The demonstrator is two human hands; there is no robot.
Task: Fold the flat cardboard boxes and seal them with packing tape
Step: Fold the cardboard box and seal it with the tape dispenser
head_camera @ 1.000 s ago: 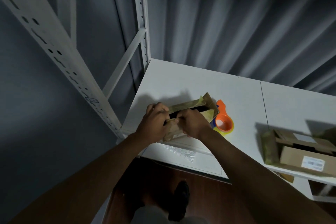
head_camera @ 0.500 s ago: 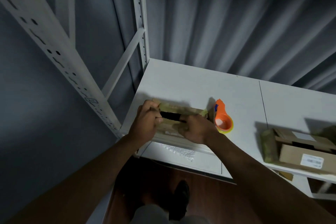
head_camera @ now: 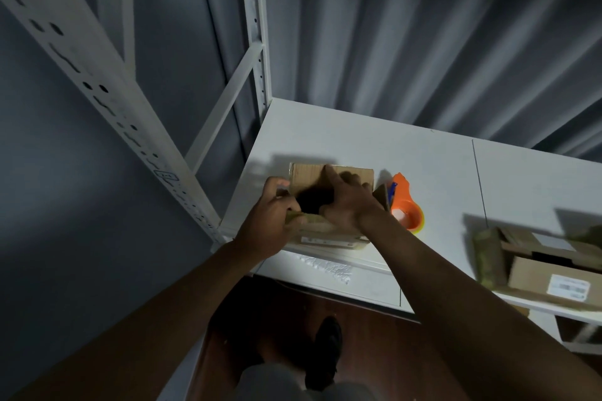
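Dim room: grey pleated curtain (head_camera: pixel 423 42) behind white flat worktop (head_camera: pixel 374 146); white perforated metal shelving upright (head_camera: pixel 97 81) at left; dark reddish wooden floor (head_camera: pixel 374 352) below.

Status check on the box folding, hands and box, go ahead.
Left hand grips the near-left flap; right hand presses straight fingers on the far flap. Cardboard box open, untaped. Tape dispenser beside it, clear.

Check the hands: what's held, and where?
Left hand grips the cardboard box by its near-left edge. Right hand rests on the box top, fingers straight, gripping nothing.
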